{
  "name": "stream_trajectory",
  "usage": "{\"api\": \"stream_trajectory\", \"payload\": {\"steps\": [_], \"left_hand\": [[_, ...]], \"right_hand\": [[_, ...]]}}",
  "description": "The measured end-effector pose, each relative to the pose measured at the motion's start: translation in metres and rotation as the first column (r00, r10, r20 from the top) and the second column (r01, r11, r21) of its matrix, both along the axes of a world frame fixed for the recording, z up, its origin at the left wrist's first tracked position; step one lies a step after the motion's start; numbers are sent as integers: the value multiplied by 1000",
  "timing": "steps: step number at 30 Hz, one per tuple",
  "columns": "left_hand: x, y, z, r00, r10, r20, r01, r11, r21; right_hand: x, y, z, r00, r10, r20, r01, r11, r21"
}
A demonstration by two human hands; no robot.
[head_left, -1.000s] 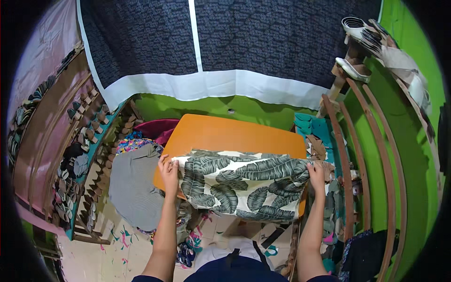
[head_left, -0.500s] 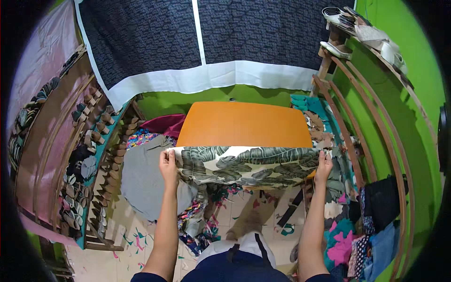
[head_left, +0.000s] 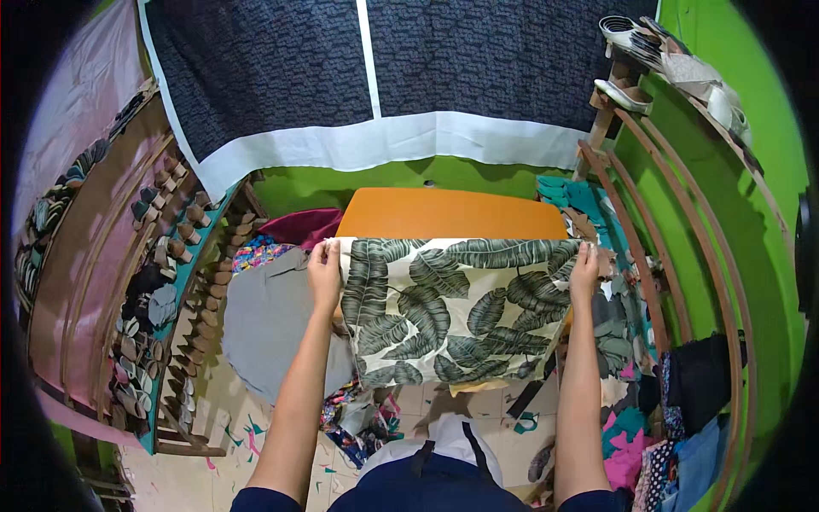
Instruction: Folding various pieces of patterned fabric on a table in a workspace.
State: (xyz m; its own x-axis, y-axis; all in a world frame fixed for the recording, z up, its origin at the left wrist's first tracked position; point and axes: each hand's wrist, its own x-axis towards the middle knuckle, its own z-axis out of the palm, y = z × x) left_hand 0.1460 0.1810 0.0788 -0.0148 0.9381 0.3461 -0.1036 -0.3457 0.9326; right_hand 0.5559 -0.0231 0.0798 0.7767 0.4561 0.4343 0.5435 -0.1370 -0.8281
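A cream cloth printed with dark green leaves (head_left: 452,311) hangs stretched between my two hands, over the near part of an orange table (head_left: 452,213). My left hand (head_left: 324,273) pinches its upper left corner, and my right hand (head_left: 584,271) pinches the upper right one. The cloth's top edge runs nearly straight from hand to hand, while its lower edge drops loosely past the table's near side. Behind it, part of the tabletop is hidden.
Left of the table lies a heap of grey cloth (head_left: 281,320), with a maroon cloth (head_left: 299,226) beyond it. A rack of shoes (head_left: 179,247) stands at the left. Wooden rails (head_left: 661,222) and folded fabrics (head_left: 708,452) line the right. Scraps litter the tiled floor (head_left: 205,482).
My hands have risen and moved slightly away from me with the cloth. More of its leaf print now shows, its lower edge hanging further down, and less tabletop is visible.
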Motion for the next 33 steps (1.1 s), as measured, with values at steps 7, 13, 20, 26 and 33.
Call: {"api": "stream_trajectory", "payload": {"steps": [7, 13, 20, 26, 33], "left_hand": [[44, 98, -56, 947, 79, -310, -75, 997, 25], [105, 162, -93, 948, -68, -309, -6, 972, -233], [174, 209, -127, 913, 59, -403, -218, 907, -361], [272, 175, -129, 451, -12, -893, 18, 1000, -5], [286, 143, -163, 168, 2, -986, 426, 902, 75]], "right_hand": [[67, 87, -40, 998, 32, 58, -37, 996, 75], [115, 161, -83, 998, -30, -56, 24, 993, -112], [153, 214, -130, 989, -61, -135, 13, 944, -330], [120, 255, -183, 827, -111, 552, 447, 724, -525], [2, 290, -162, 685, 695, 219, -385, 600, -701]]}}
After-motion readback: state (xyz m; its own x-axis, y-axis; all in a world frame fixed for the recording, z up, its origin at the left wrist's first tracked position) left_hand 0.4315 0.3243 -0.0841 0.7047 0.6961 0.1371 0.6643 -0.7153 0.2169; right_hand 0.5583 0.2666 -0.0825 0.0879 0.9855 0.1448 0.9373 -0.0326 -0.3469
